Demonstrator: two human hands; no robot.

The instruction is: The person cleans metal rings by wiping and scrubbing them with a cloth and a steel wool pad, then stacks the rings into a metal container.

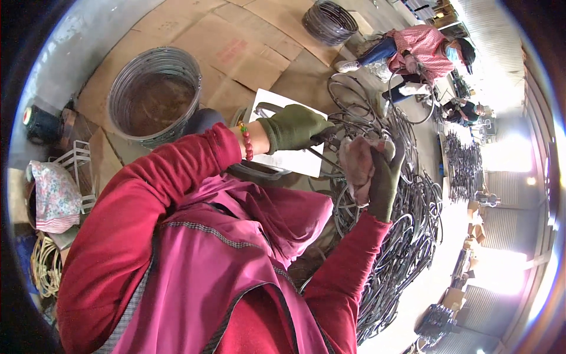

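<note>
My left hand (295,128), in a dark green work glove, is closed on a dark hoop (268,108) above a white board (303,164). Part of the hoop is hidden behind the glove. My right hand (386,182), gloved alike, grips a crumpled pinkish rag (357,166) just to the right of the left fingertips. Whether the rag is wrapped round the hoop I cannot tell. Beneath and beyond the right hand lies a large tangled heap of dark hoops (392,277).
To the left stands a round stack of grey hoops (154,94) on flattened cardboard (230,50). Another hoop stack (330,22) is farther off. A co-worker (421,53) in a checked top sits at the upper right, holding a hoop. A flowered cloth (54,194) hangs at far left.
</note>
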